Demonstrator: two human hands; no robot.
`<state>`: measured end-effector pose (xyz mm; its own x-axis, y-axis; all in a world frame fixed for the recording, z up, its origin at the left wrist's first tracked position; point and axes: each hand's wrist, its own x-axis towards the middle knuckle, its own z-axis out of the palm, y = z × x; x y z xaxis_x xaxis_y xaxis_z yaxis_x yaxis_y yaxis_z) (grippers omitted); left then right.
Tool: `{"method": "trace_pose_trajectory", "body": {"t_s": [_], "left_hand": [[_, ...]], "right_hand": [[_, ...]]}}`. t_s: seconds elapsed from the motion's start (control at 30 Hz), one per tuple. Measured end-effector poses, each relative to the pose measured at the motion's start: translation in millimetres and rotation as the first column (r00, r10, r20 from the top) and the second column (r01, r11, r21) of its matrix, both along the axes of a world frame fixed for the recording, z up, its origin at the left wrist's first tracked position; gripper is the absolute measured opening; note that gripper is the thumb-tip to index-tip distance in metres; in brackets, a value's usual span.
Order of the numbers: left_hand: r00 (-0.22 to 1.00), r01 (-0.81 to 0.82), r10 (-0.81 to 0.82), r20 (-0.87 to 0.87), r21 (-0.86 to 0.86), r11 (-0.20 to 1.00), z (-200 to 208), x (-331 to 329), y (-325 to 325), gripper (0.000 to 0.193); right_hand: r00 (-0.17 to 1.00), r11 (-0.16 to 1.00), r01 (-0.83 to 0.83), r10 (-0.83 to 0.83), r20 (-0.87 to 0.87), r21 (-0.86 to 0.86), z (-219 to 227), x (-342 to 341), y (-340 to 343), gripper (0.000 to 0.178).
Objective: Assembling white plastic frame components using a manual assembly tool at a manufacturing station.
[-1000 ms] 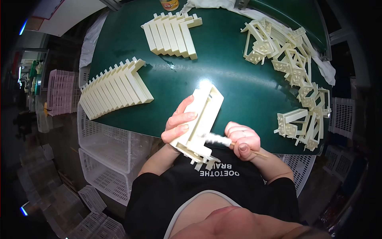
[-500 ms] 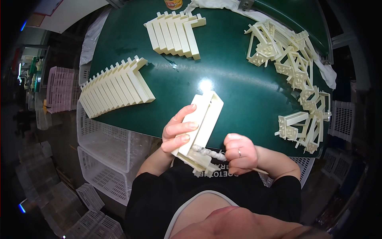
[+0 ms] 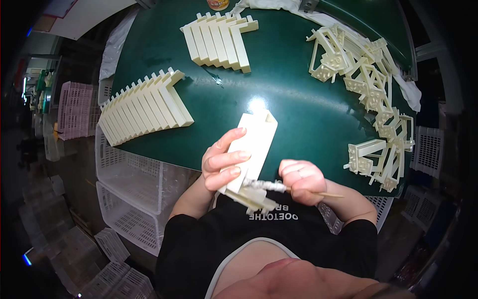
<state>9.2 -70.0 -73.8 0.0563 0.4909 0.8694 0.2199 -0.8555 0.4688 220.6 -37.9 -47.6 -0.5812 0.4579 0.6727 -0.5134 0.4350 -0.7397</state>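
My left hand (image 3: pixel 222 158) is wrapped round a long cream plastic part (image 3: pixel 259 142), a boxy channel held tilted over the table's near edge. Small prongs stick out at the part's lower end. In my closed right hand (image 3: pixel 301 180) is a thin wooden stick with a whitish wrapped end (image 3: pixel 265 185). That wrapped end meets the part near its lower end; how far inside it reaches is hidden. The stick's bare end pokes out past my right wrist.
On the green table (image 3: pixel 294 119) stand a long row of similar cream parts (image 3: pixel 144 112) at left and a shorter row (image 3: pixel 216 45) at the back. Cream frame-like pieces (image 3: pixel 371 89) lie heaped along the right. White plastic crates (image 3: pixel 130 164) stand below left. A small tub (image 3: pixel 217 4) sits at the far edge.
The cream part has turned slightly in my left hand and risen a little. My right hand has tilted and moved slightly up, bringing the stick closer to level.
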Motion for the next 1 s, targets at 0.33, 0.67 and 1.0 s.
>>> {"method": "trace_pose_trajectory", "body": {"t_s": [0.33,0.67,1.0], "left_hand": [[0.999,0.002,-0.002,0.035,0.007,1.000,-10.1,2.0,12.6,0.036],[0.962,0.034,0.021,0.273,-0.196,0.980,-25.8,17.3,12.0,0.049],[0.270,0.923,0.074,0.960,-0.279,0.264,-12.5,3.6,5.8,0.084]], "right_hand": [[0.987,0.978,0.127,-0.141,0.078,0.168,-1.7,7.0,7.8,0.043],[0.989,0.955,0.076,-0.109,0.099,0.286,7.6,2.0,6.8,0.036],[0.826,0.831,0.511,-0.545,0.144,0.219,6.2,30.4,16.4,0.038]]}}
